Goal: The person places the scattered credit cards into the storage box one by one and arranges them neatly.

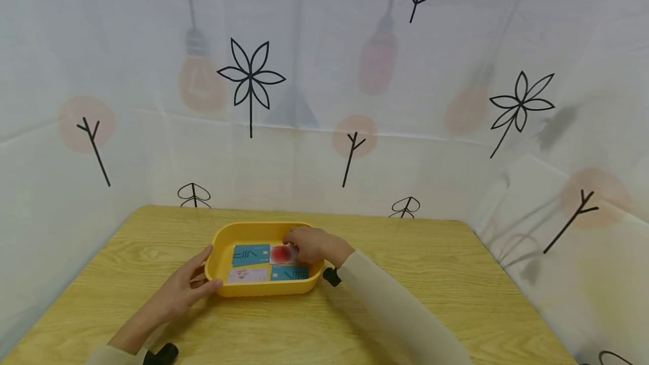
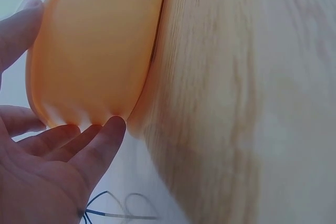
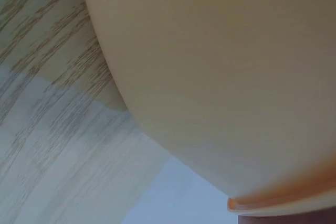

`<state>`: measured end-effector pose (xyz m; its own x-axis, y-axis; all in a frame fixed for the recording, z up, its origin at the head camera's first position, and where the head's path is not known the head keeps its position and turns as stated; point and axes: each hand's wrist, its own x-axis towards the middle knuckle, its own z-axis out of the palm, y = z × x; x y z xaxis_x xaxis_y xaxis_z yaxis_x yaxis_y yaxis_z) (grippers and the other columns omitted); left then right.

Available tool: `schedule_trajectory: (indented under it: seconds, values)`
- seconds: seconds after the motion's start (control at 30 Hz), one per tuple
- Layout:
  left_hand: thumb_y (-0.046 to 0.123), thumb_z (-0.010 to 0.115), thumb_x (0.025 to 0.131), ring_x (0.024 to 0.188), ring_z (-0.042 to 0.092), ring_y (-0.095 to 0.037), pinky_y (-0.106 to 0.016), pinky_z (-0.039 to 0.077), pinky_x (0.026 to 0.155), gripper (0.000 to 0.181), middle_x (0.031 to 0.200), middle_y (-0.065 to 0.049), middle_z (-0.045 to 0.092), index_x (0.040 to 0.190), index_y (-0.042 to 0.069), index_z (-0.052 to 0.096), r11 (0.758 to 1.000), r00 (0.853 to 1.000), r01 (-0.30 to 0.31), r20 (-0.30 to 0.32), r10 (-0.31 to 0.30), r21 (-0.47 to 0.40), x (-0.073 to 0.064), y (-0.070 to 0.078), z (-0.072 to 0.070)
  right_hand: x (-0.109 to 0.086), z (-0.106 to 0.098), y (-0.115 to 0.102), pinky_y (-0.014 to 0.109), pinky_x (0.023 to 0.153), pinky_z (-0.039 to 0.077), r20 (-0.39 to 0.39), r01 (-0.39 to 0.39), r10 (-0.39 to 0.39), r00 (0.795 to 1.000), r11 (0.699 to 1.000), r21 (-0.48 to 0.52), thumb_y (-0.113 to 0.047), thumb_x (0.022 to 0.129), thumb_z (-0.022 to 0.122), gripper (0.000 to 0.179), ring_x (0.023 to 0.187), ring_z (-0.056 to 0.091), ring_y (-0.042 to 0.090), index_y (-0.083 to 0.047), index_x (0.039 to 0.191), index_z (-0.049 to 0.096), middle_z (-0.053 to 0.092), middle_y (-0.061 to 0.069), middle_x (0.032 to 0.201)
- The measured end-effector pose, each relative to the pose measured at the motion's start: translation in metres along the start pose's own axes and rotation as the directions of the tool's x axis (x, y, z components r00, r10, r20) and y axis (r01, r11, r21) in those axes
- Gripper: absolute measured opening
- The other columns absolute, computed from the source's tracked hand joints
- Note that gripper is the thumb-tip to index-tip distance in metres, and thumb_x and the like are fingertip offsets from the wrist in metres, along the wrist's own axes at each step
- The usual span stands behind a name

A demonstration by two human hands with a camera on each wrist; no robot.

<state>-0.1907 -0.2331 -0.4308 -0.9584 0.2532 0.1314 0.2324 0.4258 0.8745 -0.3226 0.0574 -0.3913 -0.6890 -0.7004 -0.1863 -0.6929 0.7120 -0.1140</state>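
A yellow tray with rounded corners stands on the wooden table. Four-sided cards lie flat inside it in two rows: a blue VIP card at back left, a pale card at front left, a second blue card at front right, and a white card with a red circle at back right. My left hand grips the tray's left end, thumb at the front rim and fingers against the outer wall. My right hand reaches into the tray, bent fingers at the red-circle card, partly covering it; their contact is hidden.
The wood-grain table extends around the tray. A white cloth with printed plants hangs behind and along the sides. A dark wrist device sits by the tray's right end.
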Motion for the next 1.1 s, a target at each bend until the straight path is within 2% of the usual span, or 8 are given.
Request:
schedule_trajectory:
  seconds: [0.1,0.23,0.43,0.73,0.87,0.97,1.1]
  values:
    - [0.023,0.065,0.092,0.131,0.037,-0.045,-0.033,0.05,0.093,0.083,0.153,-0.029,0.017,0.152,-0.001,0.013,1.0,1.0,0.01,-0.002,-0.01,0.0,0.0,0.001,0.0,-0.002,-0.001,0.0,0.023,0.086,0.048,-0.001,0.003,-0.003,1.0,0.999,0.034,-0.016,0.09,0.067,0.035,0.089,0.05,0.011,-0.015,0.125,0.061,0.058,-0.006,0.106]
    - [0.024,0.065,0.092,0.132,0.036,-0.044,-0.033,0.049,0.094,0.084,0.153,-0.029,0.016,0.152,-0.001,0.013,1.0,1.0,0.028,0.002,-0.028,0.003,0.0,0.003,0.001,-0.009,-0.004,0.0,0.027,0.092,0.049,-0.013,0.015,-0.014,1.0,0.998,0.068,-0.016,0.09,0.066,0.036,0.097,0.053,0.012,-0.013,0.126,0.061,0.06,-0.003,0.115]
    - [0.024,0.065,0.092,0.131,0.037,-0.045,-0.033,0.05,0.093,0.083,0.153,-0.029,0.017,0.152,-0.002,0.013,1.0,1.0,0.024,-0.004,-0.024,0.02,0.0,0.004,0.002,-0.031,-0.011,0.004,0.03,0.098,0.046,-0.089,0.053,-0.048,0.995,0.997,0.051,-0.025,0.093,0.064,0.039,0.107,0.054,0.015,-0.01,0.129,0.059,0.059,0.001,0.124]
    - [0.024,0.065,0.093,0.128,0.041,-0.045,-0.032,0.052,0.091,0.084,0.151,-0.03,0.02,0.152,-0.001,0.011,0.999,1.0,-0.001,0.001,0.001,0.033,0.002,0.003,0.003,-0.083,-0.016,0.025,0.035,0.096,0.048,-0.204,0.015,-0.008,0.979,0.999,0.033,-0.034,0.094,0.062,0.042,0.109,0.054,0.017,-0.011,0.128,0.06,0.058,0.003,0.123]
    - [0.027,0.066,0.091,0.128,0.042,-0.043,-0.029,0.052,0.089,0.087,0.151,-0.028,0.025,0.154,0.005,0.01,0.999,1.0,0.023,-0.008,-0.023,0.041,0.002,0.002,0.002,-0.108,-0.01,0.041,0.037,0.092,0.05,-0.24,-0.012,0.019,0.971,0.999,0.033,-0.035,0.094,0.062,0.04,0.108,0.055,0.018,-0.012,0.126,0.061,0.058,0.003,0.121]
    - [0.03,0.067,0.091,0.129,0.041,-0.042,-0.031,0.052,0.09,0.086,0.151,-0.025,0.026,0.154,0.008,0.013,0.997,0.999,0.04,-0.023,-0.039,0.067,0.001,0.002,0.0,-0.125,-0.005,0.055,0.038,0.087,0.051,-0.269,-0.031,0.037,0.962,0.999,0.027,-0.035,0.093,0.062,0.038,0.105,0.056,0.018,-0.013,0.125,0.061,0.058,0.003,0.119]
    - [0.033,0.066,0.091,0.128,0.041,-0.044,-0.038,0.052,0.091,0.085,0.151,-0.024,0.026,0.154,0.007,0.016,0.992,0.999,0.018,-0.04,-0.013,0.122,-0.002,0.005,-0.005,-0.146,-0.001,0.072,0.039,0.08,0.052,-0.323,-0.076,0.07,0.944,0.997,-0.005,-0.037,0.092,0.063,0.042,0.1,0.058,0.02,-0.011,0.125,0.06,0.057,0.005,0.12]
